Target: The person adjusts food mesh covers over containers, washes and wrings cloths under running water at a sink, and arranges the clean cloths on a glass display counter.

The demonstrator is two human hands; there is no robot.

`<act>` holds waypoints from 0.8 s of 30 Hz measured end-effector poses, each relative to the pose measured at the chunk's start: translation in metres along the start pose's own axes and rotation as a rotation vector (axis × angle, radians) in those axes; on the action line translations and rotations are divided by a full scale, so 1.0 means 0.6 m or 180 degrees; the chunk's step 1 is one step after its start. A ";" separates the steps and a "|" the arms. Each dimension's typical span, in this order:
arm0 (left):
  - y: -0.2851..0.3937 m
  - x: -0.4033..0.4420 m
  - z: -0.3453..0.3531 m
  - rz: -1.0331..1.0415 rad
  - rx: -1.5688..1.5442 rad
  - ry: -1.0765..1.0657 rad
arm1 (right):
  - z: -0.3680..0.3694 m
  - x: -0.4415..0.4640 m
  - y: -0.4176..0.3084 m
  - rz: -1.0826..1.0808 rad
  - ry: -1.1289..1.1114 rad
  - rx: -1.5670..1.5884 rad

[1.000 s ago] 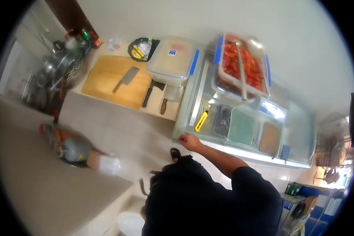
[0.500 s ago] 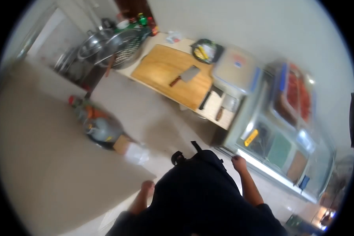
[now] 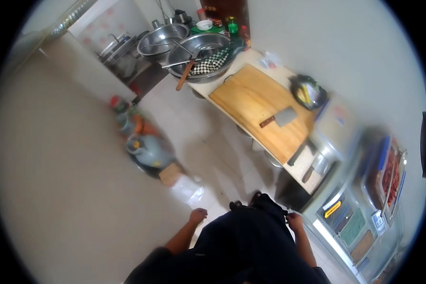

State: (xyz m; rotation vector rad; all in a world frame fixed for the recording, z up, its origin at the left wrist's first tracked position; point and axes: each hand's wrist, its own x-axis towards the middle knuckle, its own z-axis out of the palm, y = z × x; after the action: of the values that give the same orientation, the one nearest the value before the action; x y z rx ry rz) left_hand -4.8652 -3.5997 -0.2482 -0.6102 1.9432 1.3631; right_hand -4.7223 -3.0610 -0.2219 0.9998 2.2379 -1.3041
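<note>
My left hand point(image 3: 198, 216) hangs by my side with its fingers curled in, and nothing shows in it. Nearest to it is a clear plastic bag point(image 3: 188, 190) on the floor. Beside my dark clothing, my right hand point(image 3: 294, 221) is also closed, with no object visible in it; part of its fingers is hidden by the cloth. Ahead, a cleaver point(image 3: 285, 116) lies flat on a wooden cutting board point(image 3: 251, 90). A dark-handled knife point(image 3: 297, 154) and a second cleaver point(image 3: 315, 167) rest at the table's near end.
Large metal bowls point(image 3: 180, 71) stand at the table's far end, one holding checkered cloth. A glass display case point(image 3: 325, 232) and a container of red meat point(image 3: 391, 182) are on the right. Gas cylinders or jugs point(image 3: 151, 150) stand at left on the floor, beside a pale surface point(image 3: 71, 189).
My view has shifted left, so the table and display case appear farther right and lower. The metal bowls show more fully. Both hands stay closed; my left hand swings forward.
</note>
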 end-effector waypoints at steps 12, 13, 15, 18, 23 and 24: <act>0.534 0.225 -0.081 0.2031 0.1079 0.1285 | 0.037 0.283 -0.247 -0.0412 -0.1110 -0.0979; 0.599 0.243 -0.095 0.2070 0.1359 0.1337 | 0.033 0.296 -0.277 -0.0096 -0.1217 -0.0443; 0.735 0.269 -0.115 0.2964 0.1265 0.1537 | 0.025 0.323 -0.332 0.0575 -0.1287 0.0635; 0.909 0.359 -0.154 0.3333 0.1752 0.1542 | 0.026 0.361 -0.344 0.0701 -0.0746 0.1381; 1.107 0.582 -0.205 0.3359 0.2678 0.1646 | 0.042 0.338 -0.327 0.1259 0.0566 0.1800; 1.143 0.634 -0.206 0.3211 0.2931 0.1711 | 0.051 0.334 -0.289 0.1397 0.0412 0.1905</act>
State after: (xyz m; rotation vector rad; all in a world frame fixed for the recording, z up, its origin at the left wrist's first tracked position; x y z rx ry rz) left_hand -5.6317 -3.4794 -0.0795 0.6047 3.1827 0.5722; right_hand -4.9869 -3.0642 -0.2558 1.7046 1.5765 -1.7588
